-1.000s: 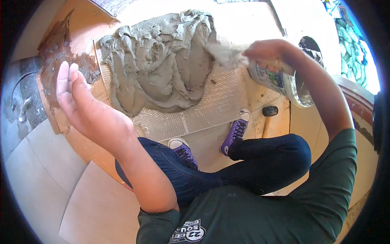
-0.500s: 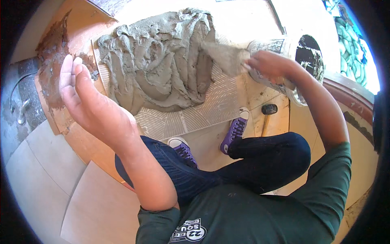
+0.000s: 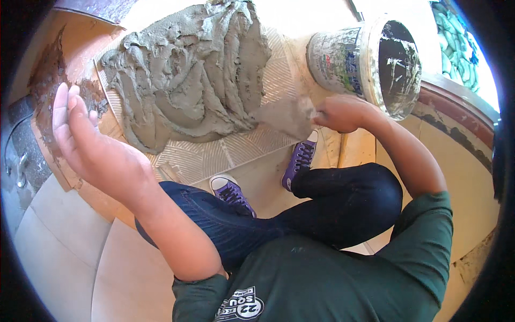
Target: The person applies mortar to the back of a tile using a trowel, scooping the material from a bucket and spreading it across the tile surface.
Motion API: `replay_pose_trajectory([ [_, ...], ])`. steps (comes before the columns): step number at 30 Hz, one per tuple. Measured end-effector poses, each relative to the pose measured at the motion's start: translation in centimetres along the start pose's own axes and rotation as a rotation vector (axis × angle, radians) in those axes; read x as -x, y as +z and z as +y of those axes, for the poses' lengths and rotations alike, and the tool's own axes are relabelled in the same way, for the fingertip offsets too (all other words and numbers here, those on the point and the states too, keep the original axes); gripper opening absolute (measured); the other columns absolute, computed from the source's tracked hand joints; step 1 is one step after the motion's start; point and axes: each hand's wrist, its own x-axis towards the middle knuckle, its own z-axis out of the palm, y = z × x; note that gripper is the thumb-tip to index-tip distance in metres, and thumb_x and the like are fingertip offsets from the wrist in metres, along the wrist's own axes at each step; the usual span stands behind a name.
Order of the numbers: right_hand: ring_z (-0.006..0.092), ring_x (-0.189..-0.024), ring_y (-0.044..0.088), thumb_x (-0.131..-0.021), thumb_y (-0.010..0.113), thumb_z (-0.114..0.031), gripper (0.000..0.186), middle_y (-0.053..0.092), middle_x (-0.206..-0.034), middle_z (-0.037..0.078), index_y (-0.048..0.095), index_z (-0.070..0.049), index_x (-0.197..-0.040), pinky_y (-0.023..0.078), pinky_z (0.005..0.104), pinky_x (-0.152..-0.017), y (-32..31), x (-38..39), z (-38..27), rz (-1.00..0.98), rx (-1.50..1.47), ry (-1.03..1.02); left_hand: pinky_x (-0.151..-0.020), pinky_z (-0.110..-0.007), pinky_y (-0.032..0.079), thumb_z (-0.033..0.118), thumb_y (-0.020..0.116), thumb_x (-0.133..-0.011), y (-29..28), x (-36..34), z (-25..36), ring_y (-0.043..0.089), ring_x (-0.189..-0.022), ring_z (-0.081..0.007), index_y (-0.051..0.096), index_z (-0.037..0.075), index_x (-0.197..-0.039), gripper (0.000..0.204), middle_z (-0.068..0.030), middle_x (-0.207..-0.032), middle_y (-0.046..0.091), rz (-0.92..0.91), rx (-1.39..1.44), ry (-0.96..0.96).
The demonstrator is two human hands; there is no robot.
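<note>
My left hand is raised, empty, fingers extended and slightly bent, over the left corner of a ridged tile back. A thick, uneven layer of grey mortar covers much of that tile. My right hand grips a trowel, its blurred blade touching the mortar's lower right part; the handle is mostly hidden by my fingers. Just above that hand a white, mortar-smeared bucket lies on its side, mouth facing right.
My purple shoes are below the tile. A wooden handle shows beside my knee, its end hidden by my hand. Pale tiles and a grey slab with a metal fitting are at left. A raised sill and teal objects are at right.
My right hand has moved the trowel down toward the mortar's lower right, uncovering more of the bucket. The whole view has shifted, with the scene now farther up and left.
</note>
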Motion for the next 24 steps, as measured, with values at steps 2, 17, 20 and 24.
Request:
replay_pose_trajectory([
  [2,0.0456,-0.089,0.066,-0.101,0.05,-0.042,0.049,0.069,-0.087,0.026,0.065,0.004,-0.099,0.05,0.0534,-0.08,0.1,0.5,0.3,0.092,-0.029,0.034,-0.102,-0.036,0.036,0.023,0.056,-0.098,0.4,0.5,-0.2,0.055,-0.123,-0.0196,0.06,0.0,-0.131,0.041,-0.011,-0.13,0.063,-0.018,-0.017,-0.01],
  [17,0.0455,-0.099,0.064,-0.101,0.049,-0.046,0.046,0.068,-0.104,0.024,0.067,-0.004,-0.107,0.05,0.0539,-0.084,9.1,0.0,5.6,0.15,-0.294,-0.004,-0.1,-0.044,0.046,0.061,0.027,-0.105,-1.2,34.5,-15.4,0.054,-0.126,-0.0327,0.034,-0.001,-0.15,0.078,-0.0221,-0.142,0.051,-0.159,0.069,-1.892],
  [20,0.0435,-0.098,0.065,-0.1,0.05,-0.048,0.046,0.069,-0.104,0.023,0.067,-0.006,-0.108,0.05,0.0524,-0.082,11.4,-1.1,6.6,0.203,-0.258,0.176,-0.111,-0.046,0.039,0.067,0.024,-0.102,-0.8,36.4,-18.9,0.039,-0.142,-0.0387,0.01,0.002,-0.159,0.087,-0.0285,-0.156,0.03,0.021,0.364,-1.726],
  [24,0.0432,-0.094,0.065,-0.097,0.054,-0.047,0.042,0.069,-0.098,0.022,0.067,-0.008,-0.105,0.051,0.0514,-0.08,13.6,-2.5,7.8,0.342,-0.327,0.15,-0.117,-0.047,0.034,0.069,0.026,-0.101,0.6,37.1,-20.0,0.032,-0.145,-0.0402,-0.001,0.006,-0.16,0.09,-0.0287,-0.161,0.018,0.112,0.423,-1.709],
])
